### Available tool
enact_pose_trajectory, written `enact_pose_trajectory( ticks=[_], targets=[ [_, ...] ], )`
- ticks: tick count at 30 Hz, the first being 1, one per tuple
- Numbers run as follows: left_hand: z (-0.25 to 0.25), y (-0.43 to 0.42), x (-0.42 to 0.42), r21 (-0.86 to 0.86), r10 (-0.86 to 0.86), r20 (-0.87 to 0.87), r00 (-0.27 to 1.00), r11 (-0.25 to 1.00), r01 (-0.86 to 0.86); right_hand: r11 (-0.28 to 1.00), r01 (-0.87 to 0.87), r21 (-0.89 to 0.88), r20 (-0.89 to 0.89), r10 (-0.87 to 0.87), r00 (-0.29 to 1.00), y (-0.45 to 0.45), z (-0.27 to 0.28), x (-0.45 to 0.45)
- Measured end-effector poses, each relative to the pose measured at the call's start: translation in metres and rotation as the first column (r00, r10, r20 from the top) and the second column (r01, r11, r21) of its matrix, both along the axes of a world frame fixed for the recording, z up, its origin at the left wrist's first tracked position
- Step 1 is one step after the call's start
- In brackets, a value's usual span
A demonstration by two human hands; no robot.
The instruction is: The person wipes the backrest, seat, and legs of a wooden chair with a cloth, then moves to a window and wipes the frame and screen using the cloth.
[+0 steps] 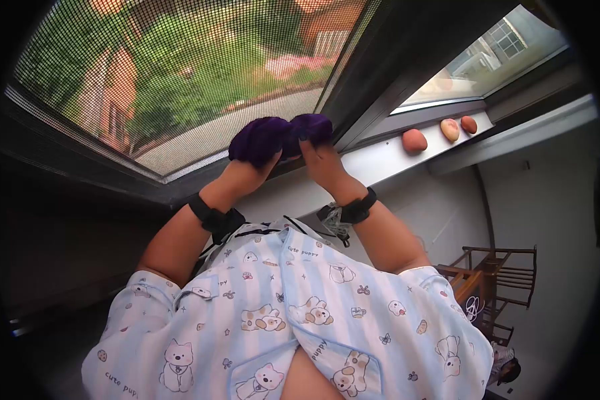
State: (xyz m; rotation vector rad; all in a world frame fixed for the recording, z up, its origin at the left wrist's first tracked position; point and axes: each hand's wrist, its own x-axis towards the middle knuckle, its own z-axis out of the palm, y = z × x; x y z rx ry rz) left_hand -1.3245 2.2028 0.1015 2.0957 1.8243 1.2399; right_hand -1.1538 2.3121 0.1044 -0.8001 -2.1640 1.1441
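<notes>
A dark purple cloth [260, 139] is bunched up at the lower edge of the window frame, in front of the mesh screen [200, 73]. My left hand [247, 176] grips its left part, with the thumb along the near side and most fingers hidden by the fabric. On the cloth's right part, my right hand [321, 163] is closed, thumb pressed on the purple fabric. Both forearms reach forward, a black band on each wrist. Beneath my hands runs the white windowsill [373, 163].
Three peach-like fruits stand on the sill to the right: a reddish one [414, 141], a paler one [450, 131] and a small one [469, 124]. A second window pane [473, 70] is behind them. Wooden furniture [507, 267] and another person [505, 367] are at lower right.
</notes>
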Motion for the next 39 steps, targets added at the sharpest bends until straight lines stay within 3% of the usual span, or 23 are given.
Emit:
enact_pose_trajectory(
  ticks=[2,5,8,9,11,13,15,16,17,19,22,25,27,30,31,35,37,39],
  targets=[
    [0.012,0.03,0.02,0.042,-0.056,0.03,0.998,0.998,0.054,0.985,0.133,0.105,-0.128,-0.119,0.985,0.012,0.018,0.015],
    [0.063,0.061,0.049,-0.127,-0.132,0.407,0.904,0.972,0.199,0.942,0.271,0.197,-0.381,-0.181,0.907,0.01,0.085,0.034],
    [0.104,0.097,0.077,0.081,-0.261,0.534,0.804,0.963,0.258,0.805,0.333,0.491,-0.496,-0.056,0.867,0.039,0.13,0.058],
    [0.118,0.103,0.084,0.119,-0.293,0.573,0.766,0.954,0.277,0.706,0.489,0.512,-0.524,-0.195,0.829,0.027,0.153,0.062],
    [0.143,0.104,0.091,0.064,-0.28,0.442,0.853,0.958,0.281,0.732,0.467,0.496,-0.578,-0.122,0.807,0.05,0.172,0.075],
    [0.143,0.11,0.095,0.1,-0.277,0.311,0.909,0.961,0.258,0.76,0.508,0.406,-0.546,-0.243,0.801,0.056,0.189,0.078],
    [0.139,0.11,0.096,-0.028,-0.276,0.453,0.847,0.946,0.323,0.804,0.503,0.317,-0.491,-0.314,0.813,0.067,0.196,0.071],
    [0.135,0.111,0.094,-0.088,-0.264,0.52,0.812,0.929,0.359,0.645,0.563,0.517,-0.512,-0.294,0.807,0.075,0.185,0.067],
    [0.125,0.114,0.093,0.003,-0.286,0.418,0.862,0.95,0.313,0.437,0.59,0.679,-0.527,-0.269,0.806,0.086,0.168,0.063],
    [0.103,0.122,0.09,0.207,-0.279,0.205,0.938,0.949,0.237,0.563,0.584,0.585,-0.449,-0.375,0.811,0.076,0.139,0.059],
    [0.086,0.116,0.074,0.008,-0.413,0.208,0.887,0.907,0.421,0.619,0.588,0.521,-0.397,-0.434,0.809,0.077,0.082,0.057],
    [0.048,0.117,0.056,-0.315,-0.44,0.107,0.892,0.836,0.45,0.671,0.555,0.492,-0.313,-0.459,0.831,0.067,0.029,0.061],
    [0.049,0.104,0.052,-0.364,-0.417,0.121,0.901,0.826,0.431,0.761,0.522,0.386,-0.213,-0.477,0.853,0.061,0.005,0.061],
    [0.087,0.077,0.046,-0.538,-0.321,0.272,0.907,0.731,0.42,0.829,0.458,0.32,-0.055,-0.467,0.883,0.04,0.031,0.058],
    [0.098,0.067,0.044,-0.603,-0.268,0.34,0.902,0.674,0.427,0.856,0.405,0.322,-0.074,-0.404,0.912,0.033,0.044,0.054],
    [0.089,0.017,0.022,-0.459,-0.121,0.264,0.957,0.857,0.235,0.917,0.194,0.35,-0.096,-0.171,0.981,0.012,0.087,0.029],
    [0.099,-0.017,0.001,-0.533,-0.012,0.334,0.943,0.823,0.199,0.931,0.068,0.359,-0.124,-0.024,0.992,-0.001,0.107,0.004],
    [0.13,-0.051,-0.016,-0.725,0.182,0.317,0.931,0.68,0.114,0.93,-0.082,0.358,-0.174,0.153,0.973,-0.019,0.126,-0.017]
  ],
)
